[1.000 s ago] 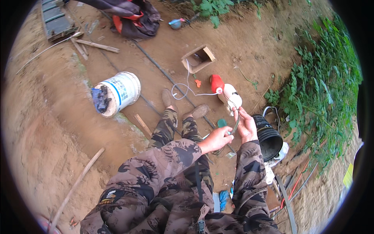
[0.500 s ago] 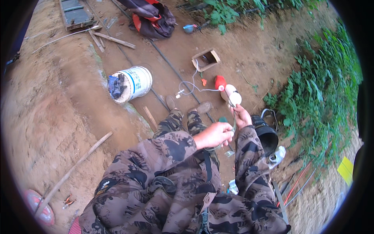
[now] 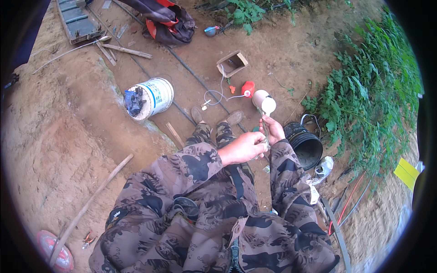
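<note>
Both hands (image 3: 257,141) clasp thin item (indistinct) — perhaps wire (image 3: 218,94).

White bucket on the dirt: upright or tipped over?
Tipped over. The white bucket lies on its side on the dirt, mouth facing left, with dark blue stuff showing inside.

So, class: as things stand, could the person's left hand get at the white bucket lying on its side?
Probably not without stepping over: the left hand is closed on something small by the right hand, and the white bucket lies apart, beyond the shoes, across open dirt.
</note>
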The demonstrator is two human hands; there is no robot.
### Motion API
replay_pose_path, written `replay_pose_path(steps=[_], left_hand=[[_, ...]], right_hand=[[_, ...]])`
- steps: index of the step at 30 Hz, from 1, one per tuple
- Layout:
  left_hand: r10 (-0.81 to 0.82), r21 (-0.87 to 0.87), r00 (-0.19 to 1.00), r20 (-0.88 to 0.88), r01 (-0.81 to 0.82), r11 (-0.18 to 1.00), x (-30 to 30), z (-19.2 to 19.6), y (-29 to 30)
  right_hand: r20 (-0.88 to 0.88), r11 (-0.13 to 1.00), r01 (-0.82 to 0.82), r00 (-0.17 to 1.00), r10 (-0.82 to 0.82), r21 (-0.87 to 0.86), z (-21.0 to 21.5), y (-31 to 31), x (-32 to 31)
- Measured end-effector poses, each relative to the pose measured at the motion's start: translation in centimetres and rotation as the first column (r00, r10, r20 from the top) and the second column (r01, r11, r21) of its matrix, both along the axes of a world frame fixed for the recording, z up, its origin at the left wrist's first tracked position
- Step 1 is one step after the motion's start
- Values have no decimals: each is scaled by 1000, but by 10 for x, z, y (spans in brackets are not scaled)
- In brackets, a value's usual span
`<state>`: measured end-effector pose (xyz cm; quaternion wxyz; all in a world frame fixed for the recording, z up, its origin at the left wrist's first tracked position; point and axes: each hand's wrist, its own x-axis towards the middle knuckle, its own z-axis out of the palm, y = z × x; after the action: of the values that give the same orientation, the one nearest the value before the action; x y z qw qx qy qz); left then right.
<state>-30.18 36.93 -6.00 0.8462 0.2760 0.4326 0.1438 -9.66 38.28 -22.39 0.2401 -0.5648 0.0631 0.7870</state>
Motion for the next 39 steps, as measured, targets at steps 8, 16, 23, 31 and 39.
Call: replay_pose_path(steps=[8, 16, 23, 31, 39], left_hand=[[65, 44, 997, 43, -67, 997, -42, 66, -2], [129, -2, 991, 43, -129, 992, -122, 139, -34], [298, -80, 943, 148, -289, 954, -180, 171, -66], [504, 20, 852, 138, -512, 859, -253, 201, -85], [549, 441, 801, -240, -414, 796, -306, 214, -108]], right_hand=[[243, 893, -370, 919, 310, 258, 82, 2, -46], [635, -99, -681, 607, 478, 726, 204, -12, -99], [216, 367, -571, 709, 671, 735, 234, -22, -132], [234, 399, -502, 798, 555, 767, 265, -21, -167], [291, 229, -570, 675, 678, 789, 332, -3, -216]])
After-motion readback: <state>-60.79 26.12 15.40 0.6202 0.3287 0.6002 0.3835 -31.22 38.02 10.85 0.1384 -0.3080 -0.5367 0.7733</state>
